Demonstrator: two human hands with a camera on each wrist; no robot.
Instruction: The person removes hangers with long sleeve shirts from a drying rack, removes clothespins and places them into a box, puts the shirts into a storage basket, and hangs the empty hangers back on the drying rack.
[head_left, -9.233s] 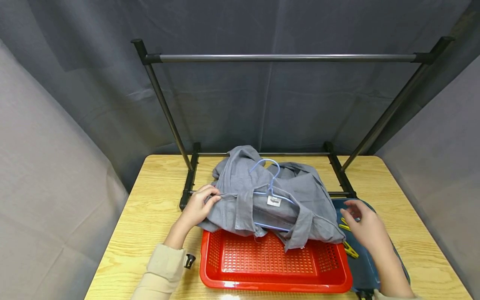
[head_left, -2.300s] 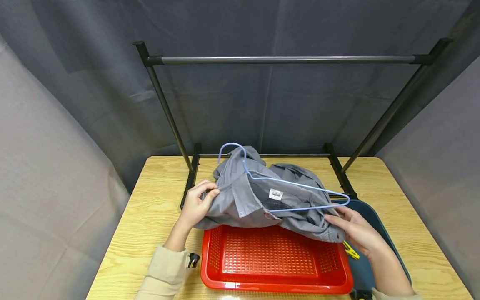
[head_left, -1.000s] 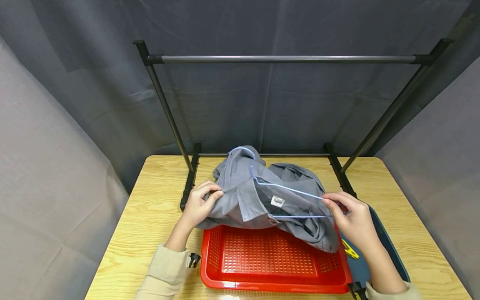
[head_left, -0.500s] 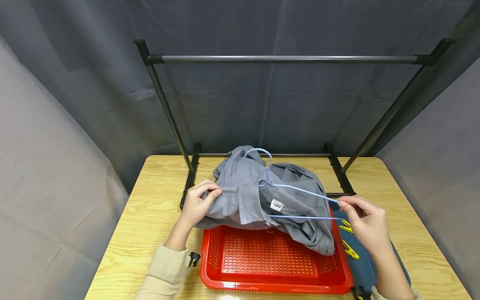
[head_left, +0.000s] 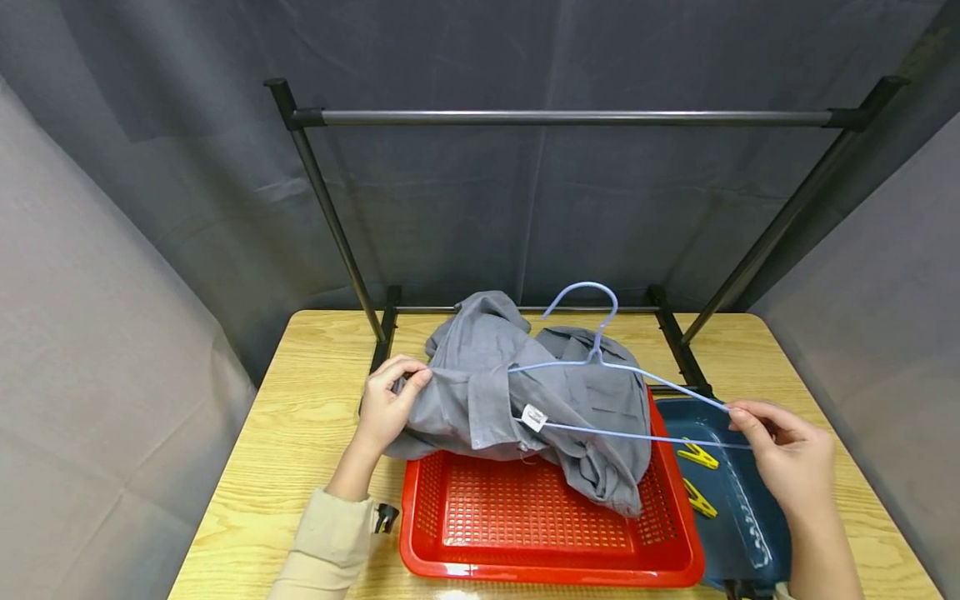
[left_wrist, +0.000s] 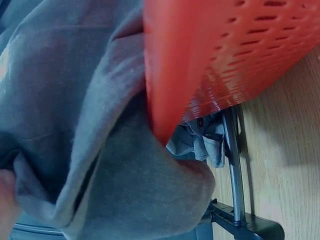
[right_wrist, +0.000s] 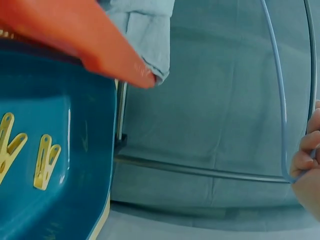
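Note:
In the head view a grey garment [head_left: 487, 333] with a white label lies bunched over the back of a red basket [head_left: 540, 571]. The left hand [head_left: 384, 408] pinches its left edge between thumb and fingers. A light blue hanger [head_left: 600, 354], hook upward, has its left part inside the garment's opening; its right part sticks out over a blue tray. The right hand [head_left: 798, 454] pinches the hanger's right end. In the left wrist view the garment [left_wrist: 100, 130] hides most of that hand. The right wrist view shows the right fingers [right_wrist: 307, 150] around the hanger's end.
A metal rack with a top bar [head_left: 577, 117] stands behind, its feet on the wooden table [head_left: 247, 500]. The blue tray [head_left: 738, 508], right of the basket, holds yellow clips [head_left: 699, 498]. Grey cloth walls surround the table.
The right hand has moved right with the hanger, drawing more of it out past the garment's right side; the hook has shifted right too. The left hand has shifted slightly left, still pinching the garment.

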